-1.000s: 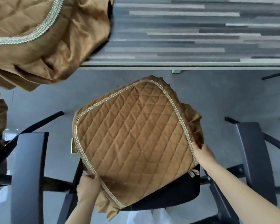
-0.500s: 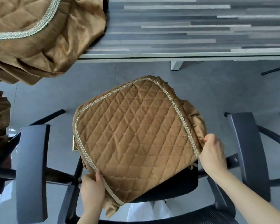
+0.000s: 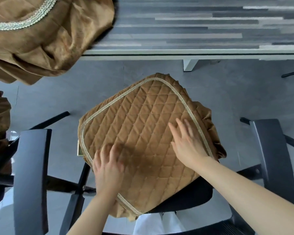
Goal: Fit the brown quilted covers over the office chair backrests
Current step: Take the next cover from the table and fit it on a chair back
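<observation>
Nearest the camera, the left hand [image 3: 109,168] and right hand [image 3: 187,143] lie flat on the brown quilted cover [image 3: 143,133], fingers extended, gripping nothing. The left hand is motion-blurred. The cover sits over a black chair part [image 3: 182,199], between two black armrests [image 3: 31,175]; its lower edge leaves black upholstery exposed. Handling estimate: light, soft, padded fabric that creases readily and has a slick sheen. Recommended hold points: the gathered skirt below the pale braid trim [image 3: 192,116], at the corners. Farther off, a second brown cover [image 3: 46,36] lies heaped on the striped table [image 3: 193,53]. No legible writing or labels
</observation>
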